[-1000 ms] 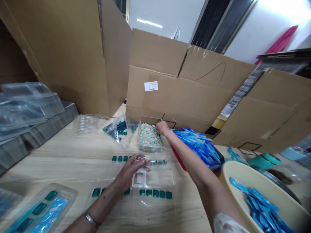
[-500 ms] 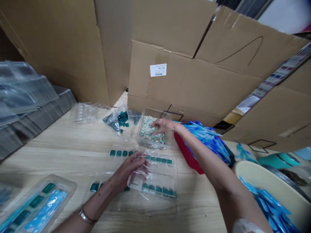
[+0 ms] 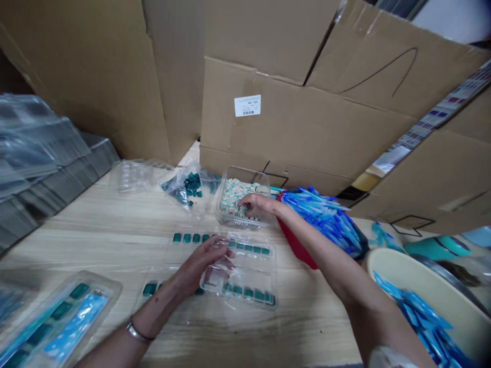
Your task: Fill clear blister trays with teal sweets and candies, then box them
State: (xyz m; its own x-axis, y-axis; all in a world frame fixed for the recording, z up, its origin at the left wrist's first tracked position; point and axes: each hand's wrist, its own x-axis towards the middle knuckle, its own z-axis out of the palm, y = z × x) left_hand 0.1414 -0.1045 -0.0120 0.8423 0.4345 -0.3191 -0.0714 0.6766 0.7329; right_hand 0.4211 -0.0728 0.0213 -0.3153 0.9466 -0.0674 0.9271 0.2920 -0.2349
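head view: the right hand [image 3: 258, 204] has moved from the far right corner of the clear tub [image 3: 245, 223] to a spot lower and further in, over the small pale-and-green pieces [image 3: 232, 191]. its fingers are bent and bunched close together at the heap; whether they have pinched a piece, i cannot tell. that shift puts the fingertips right at the pieces, rather than by the rim.

the left hand [image 3: 197, 263] has the left edge of a clear tray [image 3: 255, 268] held between thumb and fingers, some fingertips showing through the plastic. the tray has come nearer the wearer and sits slightly askew, so a lower row of green blocks [image 3: 248, 294] now shows within its outline (whether they lie in it or beneath it is hard to say through so much clear plastic). a second row shows along its far side. as i judge it, the left hand is steadying the tray while the right works at the tub.

just left of the tub is a plastic bag [image 3: 209, 180] with loose green squares [image 3: 192, 184]. right of it, blue sticks [image 3: 322, 214] heap up in a red tray [image 3: 297, 245], near a cream basin [image 3: 387, 257] holding blue packets [image 3: 425, 319].
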